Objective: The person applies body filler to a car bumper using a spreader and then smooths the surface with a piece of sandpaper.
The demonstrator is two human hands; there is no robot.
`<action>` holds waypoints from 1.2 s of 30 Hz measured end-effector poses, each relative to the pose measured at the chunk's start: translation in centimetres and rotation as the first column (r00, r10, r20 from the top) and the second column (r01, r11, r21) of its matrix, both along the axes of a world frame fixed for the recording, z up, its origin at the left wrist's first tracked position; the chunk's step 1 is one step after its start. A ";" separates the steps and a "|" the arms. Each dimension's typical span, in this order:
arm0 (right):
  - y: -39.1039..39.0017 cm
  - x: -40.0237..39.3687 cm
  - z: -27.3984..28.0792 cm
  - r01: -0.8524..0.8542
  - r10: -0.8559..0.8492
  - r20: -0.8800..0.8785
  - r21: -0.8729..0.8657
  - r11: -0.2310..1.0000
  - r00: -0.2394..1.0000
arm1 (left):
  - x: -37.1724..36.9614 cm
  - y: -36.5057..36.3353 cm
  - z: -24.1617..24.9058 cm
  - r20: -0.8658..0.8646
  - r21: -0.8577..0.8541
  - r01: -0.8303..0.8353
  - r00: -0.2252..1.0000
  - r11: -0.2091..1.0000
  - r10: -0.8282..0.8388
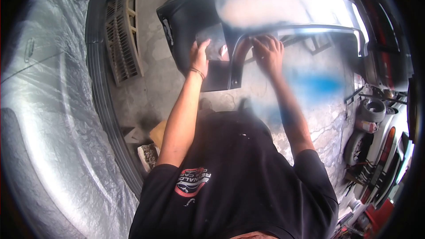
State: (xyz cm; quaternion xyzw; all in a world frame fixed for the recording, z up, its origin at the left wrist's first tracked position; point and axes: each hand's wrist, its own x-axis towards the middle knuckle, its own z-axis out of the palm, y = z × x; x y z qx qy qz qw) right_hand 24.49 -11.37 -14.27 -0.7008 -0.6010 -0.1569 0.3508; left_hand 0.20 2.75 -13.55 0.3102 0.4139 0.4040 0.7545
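Observation:
A car bumper [190,11], black at its left end and whitish along its middle, stretches across the upper view. My left hand [200,57] is at its left end, thumb raised and fingers closed around the edge of a greyish, see-through-looking sheet [211,40]. What the sheet is I cannot make out, and most of those fingers are hidden. Over the curved wheel-arch edge of the bumper, my right hand [268,54] bends its fingers, the tips resting against it.
Plastic film [53,75] covers a large surface on the left, beside a long dark trim piece [99,62] and a slatted grille [119,40]. Car parts and a wheel [356,148] crowd the right side. Blue paint [318,86] marks the concrete floor.

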 end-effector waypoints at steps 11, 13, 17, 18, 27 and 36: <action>0.7 0.1 -1.0 0.004 -0.005 -0.007 -0.019 1.000 1.000 | 0.0 0.2 -0.4 -0.001 0.004 0.020 1.000 1.000 -0.020; 0.7 -0.1 -0.6 -0.008 0.007 -0.042 -0.029 1.000 0.999 | -0.1 0.3 -0.6 -0.010 0.001 0.027 1.000 1.000 -0.027; 0.3 -0.8 -1.6 0.036 -0.044 -0.033 -0.201 0.979 0.999 | -0.2 0.5 -0.8 0.006 0.004 0.047 0.999 0.999 -0.047; 0.1 -1.1 -2.1 0.036 -0.044 -0.034 -0.205 0.978 0.998 | -0.2 0.5 -0.9 0.005 0.001 0.047 0.999 0.999 -0.047; -2.8 -6.4 -2.2 0.009 -0.014 -0.022 -0.216 0.976 1.000 | 0.0 -0.3 1.7 -0.031 -0.054 0.024 0.999 0.998 -0.026; -8.1 -6.2 5.5 -0.329 -0.042 -0.815 -0.279 0.902 0.578 | -0.6 -4.3 3.3 0.074 -0.019 0.037 0.997 0.999 -0.035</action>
